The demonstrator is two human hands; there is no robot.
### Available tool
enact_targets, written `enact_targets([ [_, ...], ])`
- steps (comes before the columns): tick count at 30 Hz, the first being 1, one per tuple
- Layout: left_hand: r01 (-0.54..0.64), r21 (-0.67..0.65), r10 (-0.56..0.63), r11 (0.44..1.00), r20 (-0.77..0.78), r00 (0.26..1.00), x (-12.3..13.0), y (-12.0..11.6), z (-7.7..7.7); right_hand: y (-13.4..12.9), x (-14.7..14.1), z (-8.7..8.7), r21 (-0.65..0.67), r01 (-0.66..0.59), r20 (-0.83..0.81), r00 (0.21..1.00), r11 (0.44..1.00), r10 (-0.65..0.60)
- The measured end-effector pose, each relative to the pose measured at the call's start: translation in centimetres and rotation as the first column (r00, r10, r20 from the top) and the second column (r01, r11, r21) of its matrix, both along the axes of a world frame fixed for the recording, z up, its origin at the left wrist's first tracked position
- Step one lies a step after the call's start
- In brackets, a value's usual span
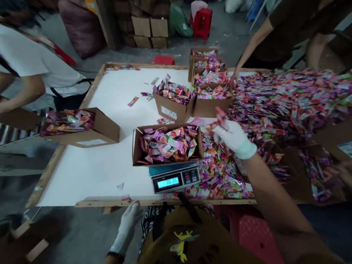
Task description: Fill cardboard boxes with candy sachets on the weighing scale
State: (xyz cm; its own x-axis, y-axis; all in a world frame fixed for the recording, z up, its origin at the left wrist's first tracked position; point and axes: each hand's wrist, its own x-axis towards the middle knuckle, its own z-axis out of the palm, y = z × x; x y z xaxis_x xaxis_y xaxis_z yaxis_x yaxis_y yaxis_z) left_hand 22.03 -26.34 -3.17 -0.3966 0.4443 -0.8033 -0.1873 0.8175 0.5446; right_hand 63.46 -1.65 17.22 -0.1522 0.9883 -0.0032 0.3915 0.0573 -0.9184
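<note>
An open cardboard box (137,150) full of small pink and purple packets (167,142) stands on a digital scale (176,180) with a lit display. My right hand (232,138), in a white glove, is closed on several packets (219,121) just right of the box, above the loose pile. My left hand (129,221), also gloved, hangs near the table's front edge, away from the box; whether its fingers hold anything is unclear. Loose packets (221,177) lie to the right of the scale.
Filled boxes (173,111) stand behind the scale, and another (103,131) is at the left. A large packet heap (294,95) covers the right side. People work at both sides; a red stool (258,239) is beside me.
</note>
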Motion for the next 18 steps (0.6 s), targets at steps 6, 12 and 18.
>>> enact_targets([
  [6, -0.088, 0.050, 0.089, 0.995, -0.023, 0.996, -0.4, -0.5, 0.0, -4.5, 7.1, -10.5, -0.379, 0.497, -0.039, 0.835, 0.781, -0.550],
  [12, -0.100, 0.324, 0.130, 0.941, -0.073, 0.989, -4.2, 7.7, 6.0, -8.9, 6.2, -17.5, -0.531, 0.544, 0.127, 0.809, 0.649, -0.574],
  [18, 0.230, 0.565, -0.085, 0.792, -0.271, 0.959, -1.9, 18.4, 17.0, -8.5, 4.7, -16.4, -0.520, 0.504, 0.084, 0.834, 0.690, -0.546],
])
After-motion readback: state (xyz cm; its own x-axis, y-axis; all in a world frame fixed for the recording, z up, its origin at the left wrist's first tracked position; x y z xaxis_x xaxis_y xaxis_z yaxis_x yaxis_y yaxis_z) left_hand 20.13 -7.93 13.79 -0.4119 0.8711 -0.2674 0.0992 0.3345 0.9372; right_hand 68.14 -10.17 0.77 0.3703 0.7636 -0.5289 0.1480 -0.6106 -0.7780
